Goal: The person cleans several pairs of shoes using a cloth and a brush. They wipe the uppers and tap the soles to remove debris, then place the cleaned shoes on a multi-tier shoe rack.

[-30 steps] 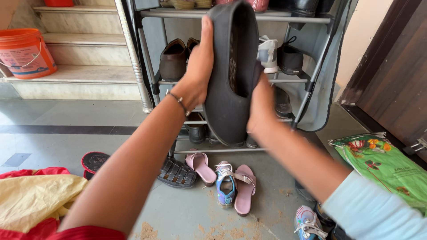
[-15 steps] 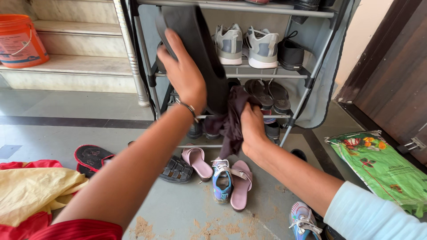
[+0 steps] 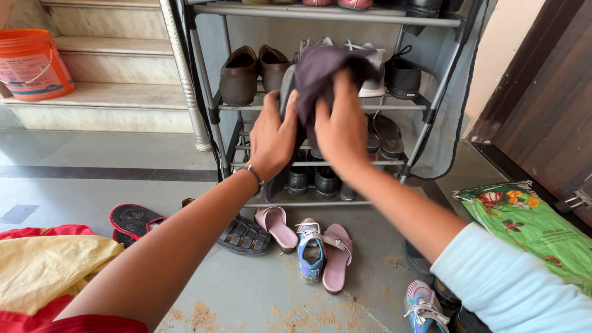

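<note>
My left hand [image 3: 273,137] grips a dark slip-on shoe [image 3: 287,92], held upright on edge in front of the metal shoe rack [image 3: 320,12]. My right hand [image 3: 341,126] presses a dark purple cloth [image 3: 320,71] against the shoe's upper part. Most of the shoe is hidden behind both hands and the cloth. Brown shoes [image 3: 250,71] stand on the rack shelf just left of my hands, and a black shoe [image 3: 402,75] sits to the right.
Pink sandals [image 3: 338,256], a blue child's sneaker [image 3: 311,251] and a black sandal [image 3: 243,234] lie on the floor below the rack. An orange bucket [image 3: 29,65] stands on the steps at left. A green bag [image 3: 533,231] lies at right, yellow and red cloth [image 3: 49,271] at lower left.
The shoe has turned edge-on and come closer to the rack's middle shelf. My right hand rose with the cloth from below the shoe to its upper part.
</note>
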